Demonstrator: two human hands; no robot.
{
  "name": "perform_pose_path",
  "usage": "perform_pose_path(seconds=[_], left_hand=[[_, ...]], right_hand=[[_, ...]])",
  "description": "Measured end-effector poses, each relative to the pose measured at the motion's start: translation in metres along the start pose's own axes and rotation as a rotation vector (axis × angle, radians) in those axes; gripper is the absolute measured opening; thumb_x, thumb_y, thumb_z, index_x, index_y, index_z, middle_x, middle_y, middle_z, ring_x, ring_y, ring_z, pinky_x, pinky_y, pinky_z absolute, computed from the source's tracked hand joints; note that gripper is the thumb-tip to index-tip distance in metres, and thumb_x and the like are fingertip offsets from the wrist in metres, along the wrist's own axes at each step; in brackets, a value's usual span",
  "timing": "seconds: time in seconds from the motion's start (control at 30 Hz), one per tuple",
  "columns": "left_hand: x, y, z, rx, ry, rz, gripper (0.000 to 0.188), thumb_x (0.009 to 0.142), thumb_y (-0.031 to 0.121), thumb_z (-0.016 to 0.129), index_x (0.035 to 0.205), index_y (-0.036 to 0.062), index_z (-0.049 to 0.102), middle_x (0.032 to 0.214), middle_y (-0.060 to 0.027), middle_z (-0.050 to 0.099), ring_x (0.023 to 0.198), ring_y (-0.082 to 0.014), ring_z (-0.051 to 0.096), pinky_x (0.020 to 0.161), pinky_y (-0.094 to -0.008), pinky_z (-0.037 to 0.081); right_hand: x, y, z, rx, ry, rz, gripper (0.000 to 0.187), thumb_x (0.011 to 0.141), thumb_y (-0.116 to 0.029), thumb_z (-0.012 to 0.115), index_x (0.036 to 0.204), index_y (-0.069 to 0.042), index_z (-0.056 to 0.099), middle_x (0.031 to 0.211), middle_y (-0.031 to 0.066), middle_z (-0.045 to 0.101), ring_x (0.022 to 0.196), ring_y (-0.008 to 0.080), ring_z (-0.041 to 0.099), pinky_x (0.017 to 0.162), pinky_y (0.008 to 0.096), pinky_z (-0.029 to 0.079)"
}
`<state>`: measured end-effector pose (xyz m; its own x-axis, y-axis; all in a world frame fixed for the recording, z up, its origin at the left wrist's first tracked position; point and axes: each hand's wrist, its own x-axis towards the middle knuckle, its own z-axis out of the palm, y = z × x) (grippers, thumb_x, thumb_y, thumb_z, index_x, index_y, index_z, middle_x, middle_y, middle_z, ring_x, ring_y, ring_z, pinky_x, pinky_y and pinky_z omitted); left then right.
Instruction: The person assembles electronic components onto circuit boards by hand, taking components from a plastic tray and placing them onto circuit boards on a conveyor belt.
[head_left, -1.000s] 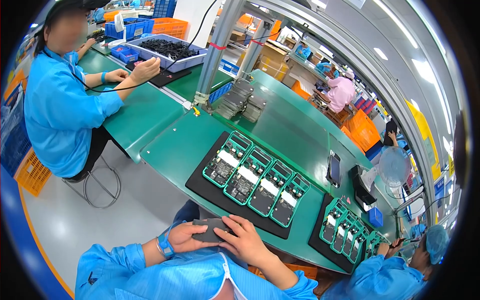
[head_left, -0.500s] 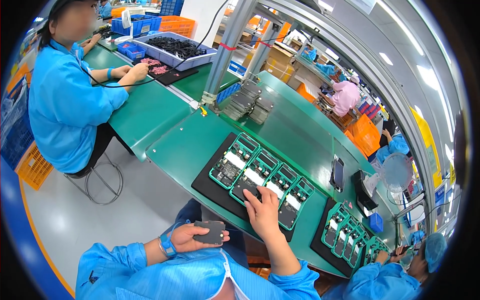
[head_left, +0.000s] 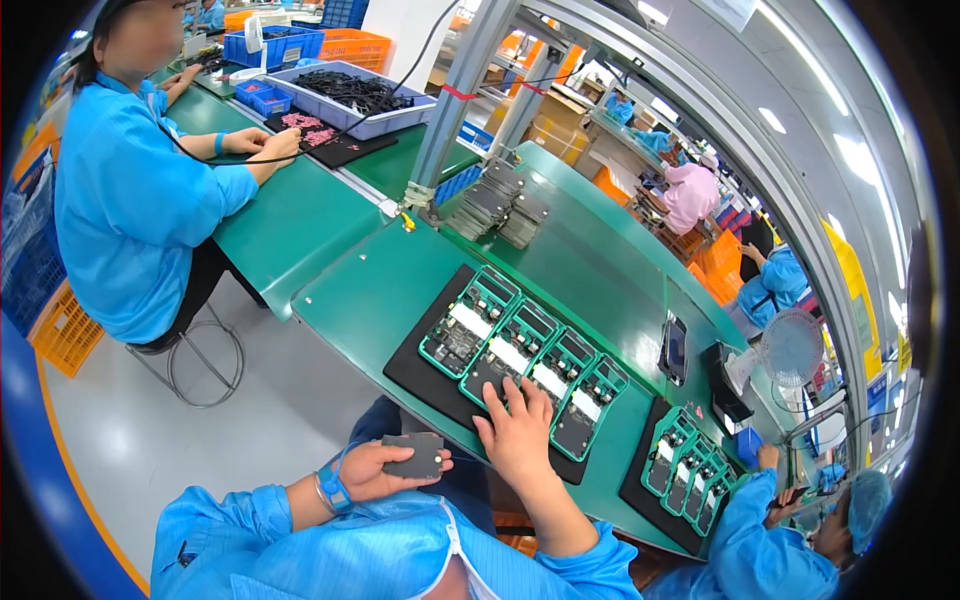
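Observation:
My left hand (head_left: 362, 474), low in front of me, is closed on a flat dark grey plate (head_left: 418, 456) with a small pale dot near one edge. Thumb on top and fingers underneath, it may be gripping more than one. My right hand (head_left: 518, 440) has its fingers spread over the lower parts of the middle green frames (head_left: 549, 379). Its fingertips hide part of the third frame from the left, and whether they press on it cannot be told. Several such green frames with circuit boards and white patches lie side by side on a black mat (head_left: 417, 372).
Stacks of grey plates (head_left: 490, 205) stand farther back on the green table (head_left: 350, 290). Right of me are a second mat of green frames (head_left: 685, 470), a phone (head_left: 676, 348) and a small fan (head_left: 792, 347). Co-workers sit left and right; a metal post (head_left: 455, 110) rises beyond.
My right hand has shifted slightly and its fingers have spread, uncovering more of the second frame's lower part. My left hand keeps the plate, moved slightly left. The right-hand co-worker has reached an arm forward.

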<state>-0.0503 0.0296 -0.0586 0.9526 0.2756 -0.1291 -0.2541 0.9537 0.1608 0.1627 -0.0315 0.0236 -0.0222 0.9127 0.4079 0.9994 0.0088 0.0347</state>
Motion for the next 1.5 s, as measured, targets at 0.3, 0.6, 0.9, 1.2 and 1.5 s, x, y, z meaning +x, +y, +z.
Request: perform_pose_path(seconds=[0.3,0.6,0.9,1.2,1.5], left_hand=[[-0.013,0.011,0.019,0.078,-0.075,0.092,0.046,0.096,0.011,0.044,0.138,-0.0008,0.032,0.135,-0.0173,0.043,0.127,-0.0314,0.043,0.108,-0.0479,0.036],[-0.025,0.021,0.011,-0.037,-0.080,0.171,0.050,0.097,0.015,0.044,0.141,-0.0016,0.027,0.139,-0.0215,0.038,0.129,-0.0338,0.040,0.110,-0.0499,0.031],[0.001,-0.012,-0.134,-0.014,0.143,-0.206,0.048,0.094,0.008,0.047,0.136,-0.0092,0.030,0.139,-0.0273,0.038,0.129,-0.0383,0.040,0.109,-0.0465,0.034],[0.013,-0.006,-0.181,-0.046,0.247,-0.276,0.048,0.097,0.012,0.044,0.136,-0.0108,0.028,0.138,-0.0261,0.038,0.130,-0.0387,0.039,0.107,-0.0485,0.036],[0.017,0.006,-0.185,-0.097,0.238,-0.261,0.049,0.097,0.013,0.040,0.136,-0.0125,0.025,0.139,-0.0280,0.034,0.132,-0.0403,0.034,0.109,-0.0494,0.033]], right_hand=[[-0.008,-0.044,-0.023,0.437,-0.231,-0.340,0.057,0.073,-0.025,0.075,0.125,-0.010,0.056,0.133,0.0148,0.047,0.118,0.0338,0.046,0.096,0.0424,0.043],[0.018,-0.044,-0.029,0.378,-0.182,-0.347,0.050,0.072,-0.019,0.075,0.120,-0.016,0.060,0.128,0.0155,0.049,0.113,0.0340,0.049,0.093,0.0427,0.043],[0.071,-0.030,0.015,0.196,0.057,-0.010,0.035,0.080,-0.016,0.067,0.115,-0.016,0.064,0.120,0.0172,0.051,0.108,0.0368,0.047,0.092,0.0455,0.040],[0.073,-0.029,0.029,0.145,-0.058,-0.052,0.038,0.081,-0.020,0.067,0.118,-0.020,0.062,0.122,0.0151,0.052,0.117,0.0366,0.044,0.096,0.0476,0.036],[0.093,-0.022,0.020,0.107,-0.191,-0.050,0.034,0.083,-0.021,0.065,0.117,-0.018,0.063,0.115,0.0134,0.056,0.109,0.0336,0.049,0.092,0.0458,0.039]])
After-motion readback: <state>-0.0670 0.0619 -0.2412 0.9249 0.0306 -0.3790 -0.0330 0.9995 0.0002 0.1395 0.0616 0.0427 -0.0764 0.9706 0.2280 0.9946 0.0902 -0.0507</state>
